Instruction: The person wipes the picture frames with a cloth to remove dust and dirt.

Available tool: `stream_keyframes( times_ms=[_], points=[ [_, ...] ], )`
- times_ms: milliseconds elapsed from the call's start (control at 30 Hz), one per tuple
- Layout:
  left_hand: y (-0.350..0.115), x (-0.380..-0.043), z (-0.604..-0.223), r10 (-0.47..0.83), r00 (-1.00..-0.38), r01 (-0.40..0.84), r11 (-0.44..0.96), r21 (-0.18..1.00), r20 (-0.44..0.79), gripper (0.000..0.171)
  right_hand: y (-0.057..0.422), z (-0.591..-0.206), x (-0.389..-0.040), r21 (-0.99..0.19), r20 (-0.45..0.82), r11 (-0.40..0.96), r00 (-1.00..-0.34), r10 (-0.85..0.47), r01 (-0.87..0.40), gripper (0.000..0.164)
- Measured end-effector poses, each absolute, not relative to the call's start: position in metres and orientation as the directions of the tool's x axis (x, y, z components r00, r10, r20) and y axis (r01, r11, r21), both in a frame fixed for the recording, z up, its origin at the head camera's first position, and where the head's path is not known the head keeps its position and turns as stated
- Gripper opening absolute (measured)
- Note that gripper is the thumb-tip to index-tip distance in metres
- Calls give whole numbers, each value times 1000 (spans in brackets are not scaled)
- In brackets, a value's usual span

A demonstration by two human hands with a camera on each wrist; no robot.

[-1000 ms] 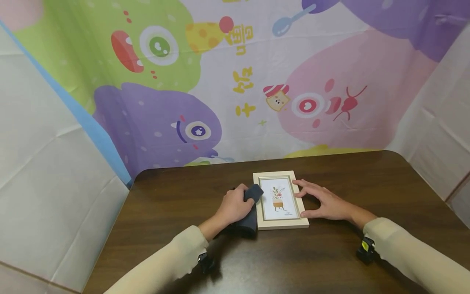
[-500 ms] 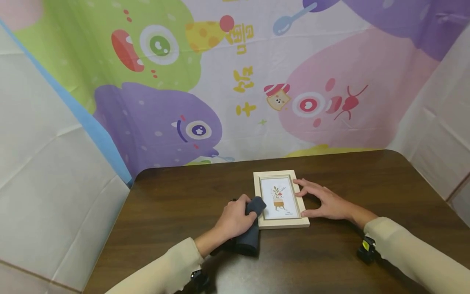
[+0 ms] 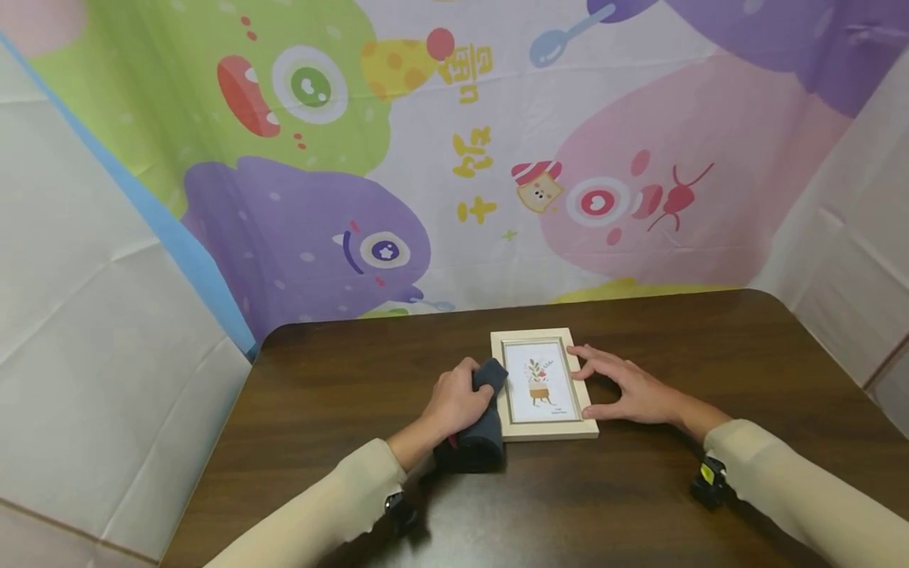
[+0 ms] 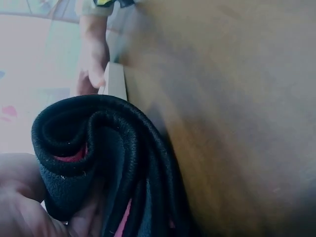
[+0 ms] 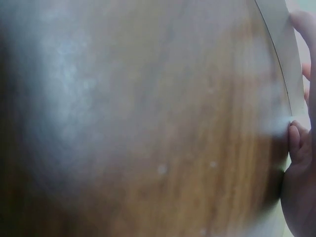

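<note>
My left hand [image 3: 458, 401] grips a folded dark cloth [image 3: 483, 438] at the left border of a picture frame [image 3: 550, 431]. The frame lies flat, pale wood around a print of a plant in a brown pot. Up close in the left wrist view, the cloth [image 4: 163, 168] shows thick rolled folds with bits of red inside. On the other side, my right hand [image 3: 632, 390] rests its spread fingertips and thumb along the frame's right border. The right wrist view catches only part of that hand [image 5: 298, 182], beside the frame's edge [image 5: 291, 64].
Everything lies on a dark brown wooden table [image 3: 319, 394]. Behind it hangs a curtain [image 3: 483, 268] printed with cartoon monsters, and pale panels [image 3: 85, 331] stand at both sides. Small black devices [image 3: 710, 483] are strapped at both wrists.
My left hand slid the cloth toward me along the frame's left border, then back away from me. My right hand and the frame stay nearly still.
</note>
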State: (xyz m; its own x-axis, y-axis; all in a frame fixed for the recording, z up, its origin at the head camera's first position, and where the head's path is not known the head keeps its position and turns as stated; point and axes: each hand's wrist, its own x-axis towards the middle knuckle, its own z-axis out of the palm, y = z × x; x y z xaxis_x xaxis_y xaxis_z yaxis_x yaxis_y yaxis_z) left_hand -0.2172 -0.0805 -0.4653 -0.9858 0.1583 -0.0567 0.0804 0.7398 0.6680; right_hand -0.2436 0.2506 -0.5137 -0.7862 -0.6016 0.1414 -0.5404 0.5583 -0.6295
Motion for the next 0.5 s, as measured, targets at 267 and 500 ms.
stream_keyframes(
  times_ms=[267,500],
  points=[
    [-78,-243,-465,114,-990,32,753,657,-83,37,251,-518,-245,-632,133,562,-789,-600,-534,43],
    [-75,-270,-462,95,-992,18,765,643,-84,40,252,-517,-245,-628,132,570,-794,-593,-530,41]
  ],
)
